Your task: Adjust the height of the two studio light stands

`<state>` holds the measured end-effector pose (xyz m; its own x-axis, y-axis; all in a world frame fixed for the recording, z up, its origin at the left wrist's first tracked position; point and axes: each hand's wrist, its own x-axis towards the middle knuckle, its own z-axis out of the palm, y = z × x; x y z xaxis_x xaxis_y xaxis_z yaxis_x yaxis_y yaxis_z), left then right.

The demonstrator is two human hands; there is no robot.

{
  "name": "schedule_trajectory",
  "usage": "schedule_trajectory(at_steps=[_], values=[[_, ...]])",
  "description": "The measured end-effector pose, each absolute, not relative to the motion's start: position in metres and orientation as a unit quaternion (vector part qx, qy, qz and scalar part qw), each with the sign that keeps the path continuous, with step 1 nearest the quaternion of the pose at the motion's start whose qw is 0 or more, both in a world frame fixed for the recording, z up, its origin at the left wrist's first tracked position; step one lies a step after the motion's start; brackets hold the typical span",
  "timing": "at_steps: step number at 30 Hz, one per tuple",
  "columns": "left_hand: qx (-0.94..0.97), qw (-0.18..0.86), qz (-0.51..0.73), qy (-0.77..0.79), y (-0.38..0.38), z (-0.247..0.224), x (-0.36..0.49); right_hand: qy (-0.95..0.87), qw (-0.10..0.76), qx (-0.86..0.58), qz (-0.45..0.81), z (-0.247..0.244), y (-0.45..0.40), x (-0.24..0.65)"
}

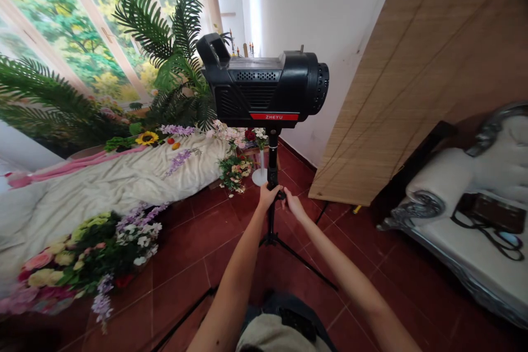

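A black studio light (pixel 264 91) with a red ZHEYU label sits on top of a black stand (pixel 272 159), its round front facing right. My left hand (pixel 269 197) is wrapped round the stand's pole below the light. On the pole's right side, my right hand (pixel 292 203) has its fingers closed at a small black knob (pixel 281 194). The stand's legs spread over the floor beneath my arms.
At left, a bed with a cream blanket (pixel 185 170) holds flowers, with a bouquet (pixel 61 264) in front. Palm leaves (pixel 181 38) rise behind. A bamboo screen (pixel 371 93) leans at right, near a white sofa (pixel 449 176) carrying a brown bag (pixel 495 212). Red tiles (pixel 181 253) cover the floor.
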<state>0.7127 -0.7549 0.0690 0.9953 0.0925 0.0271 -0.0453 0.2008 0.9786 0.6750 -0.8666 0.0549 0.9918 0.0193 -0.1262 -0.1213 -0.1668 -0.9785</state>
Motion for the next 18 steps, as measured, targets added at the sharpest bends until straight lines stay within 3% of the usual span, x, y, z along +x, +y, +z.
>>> schedule_trajectory(at_steps=[3,7,18], values=[[0.631,0.773,0.053,0.033,-0.755,0.068,0.714,0.049,0.753,-0.638,0.153,0.057,-0.865,0.675],[0.649,0.757,0.072,0.024,-0.756,0.062,0.718,0.008,0.819,-0.526,0.229,0.067,-0.868,0.675],[0.653,0.754,0.066,0.020,-0.758,0.056,0.723,-0.009,0.890,-0.437,0.133,0.074,-0.855,0.666]])
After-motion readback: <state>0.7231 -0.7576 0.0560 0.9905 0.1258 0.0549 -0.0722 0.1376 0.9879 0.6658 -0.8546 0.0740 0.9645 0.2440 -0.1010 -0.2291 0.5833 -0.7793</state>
